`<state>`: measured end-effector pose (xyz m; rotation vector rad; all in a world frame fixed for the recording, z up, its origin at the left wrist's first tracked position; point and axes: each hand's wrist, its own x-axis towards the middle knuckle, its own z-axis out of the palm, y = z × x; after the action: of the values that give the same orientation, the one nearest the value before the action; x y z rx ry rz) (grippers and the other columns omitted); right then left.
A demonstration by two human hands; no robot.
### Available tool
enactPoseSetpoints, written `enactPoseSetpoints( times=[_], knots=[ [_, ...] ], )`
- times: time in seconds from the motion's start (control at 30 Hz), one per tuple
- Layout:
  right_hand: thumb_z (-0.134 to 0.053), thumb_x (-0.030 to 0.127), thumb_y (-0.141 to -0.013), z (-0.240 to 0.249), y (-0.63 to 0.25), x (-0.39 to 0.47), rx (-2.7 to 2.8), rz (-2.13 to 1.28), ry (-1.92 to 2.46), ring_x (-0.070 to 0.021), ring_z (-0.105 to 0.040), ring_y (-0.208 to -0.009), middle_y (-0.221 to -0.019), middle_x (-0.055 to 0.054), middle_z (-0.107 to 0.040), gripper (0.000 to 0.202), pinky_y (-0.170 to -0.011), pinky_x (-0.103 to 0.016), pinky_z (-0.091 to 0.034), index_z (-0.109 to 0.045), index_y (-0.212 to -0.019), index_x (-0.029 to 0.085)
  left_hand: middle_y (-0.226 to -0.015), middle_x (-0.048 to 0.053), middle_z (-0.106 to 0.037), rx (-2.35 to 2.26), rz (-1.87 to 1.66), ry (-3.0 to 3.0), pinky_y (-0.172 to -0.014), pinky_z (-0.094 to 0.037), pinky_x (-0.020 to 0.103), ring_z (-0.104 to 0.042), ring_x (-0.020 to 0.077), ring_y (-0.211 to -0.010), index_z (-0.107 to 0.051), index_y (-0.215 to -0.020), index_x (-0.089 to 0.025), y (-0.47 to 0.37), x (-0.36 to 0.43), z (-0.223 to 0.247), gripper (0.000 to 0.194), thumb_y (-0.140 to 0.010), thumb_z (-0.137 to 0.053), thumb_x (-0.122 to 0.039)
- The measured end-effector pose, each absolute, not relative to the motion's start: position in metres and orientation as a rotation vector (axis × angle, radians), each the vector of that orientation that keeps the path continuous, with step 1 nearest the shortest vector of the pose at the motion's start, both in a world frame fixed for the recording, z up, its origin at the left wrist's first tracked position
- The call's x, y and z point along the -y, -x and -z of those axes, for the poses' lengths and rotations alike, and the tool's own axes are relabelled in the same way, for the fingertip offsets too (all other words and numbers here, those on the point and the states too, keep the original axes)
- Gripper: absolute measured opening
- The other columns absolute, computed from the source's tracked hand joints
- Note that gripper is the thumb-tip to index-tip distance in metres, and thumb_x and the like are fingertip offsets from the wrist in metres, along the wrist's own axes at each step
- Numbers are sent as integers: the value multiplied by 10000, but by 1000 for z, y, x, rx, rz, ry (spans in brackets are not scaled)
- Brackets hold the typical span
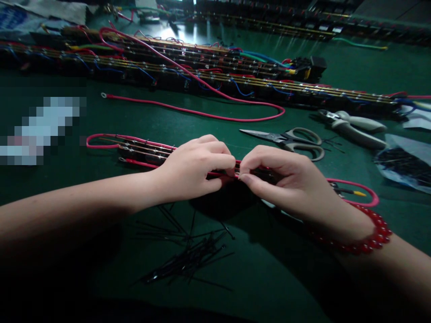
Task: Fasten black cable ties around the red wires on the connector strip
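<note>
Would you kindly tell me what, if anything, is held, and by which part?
Unclear: left hand and right hand are at the middle of the black strip, fingers hiding anything in their grip.

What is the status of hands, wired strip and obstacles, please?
Left hand and right hand close together at wired strip; grip detail hidden. Red cable looped at both strip ends. Scissors just beyond right hand, seemingly not blocking.

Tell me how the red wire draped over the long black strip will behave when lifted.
The red wire is probably flexible yet springy: it holds a smooth, wide bend. Its ring terminal may swing, sitting at a free end. It could snag, since it crosses the long black strip.
</note>
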<state>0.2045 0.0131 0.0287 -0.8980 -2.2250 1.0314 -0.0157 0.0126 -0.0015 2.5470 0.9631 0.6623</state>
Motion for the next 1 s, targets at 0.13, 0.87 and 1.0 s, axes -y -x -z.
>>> enactPoseSetpoints(
  times=[0.13,0.87,1.0],
  knots=[
    [-647,158,-869,-31,-206,-12,2175,-1127,869,-144,-620,-709,-817,-21,-677,76,-606,-268,-484,-664,-808,200,-983,31,-706,-963,-686,-2641,-808,-474,302,-578,191,-959,-700,-812,-191,15,-12,3,134,-883,-598,-140],
    [-663,215,-894,-18,-205,-19,2350,-952,799,-197,-681,-861,-934,-43,-721,41,-760,-330,-559,-698,-907,233,-1032,61,-666,-1019,-658,-2841,-840,-471,338,-570,216,-970,-619,-897,-174,16,-9,8,50,-888,-571,-186],
    [-669,178,-888,-18,-205,-19,2383,-894,735,-192,-682,-885,-934,-52,-724,58,-784,-323,-561,-713,-885,216,-1030,56,-670,-1019,-664,-2823,-854,-478,344,-573,220,-972,-624,-904,-170,17,-9,8,46,-897,-593,-203]
  ],
)
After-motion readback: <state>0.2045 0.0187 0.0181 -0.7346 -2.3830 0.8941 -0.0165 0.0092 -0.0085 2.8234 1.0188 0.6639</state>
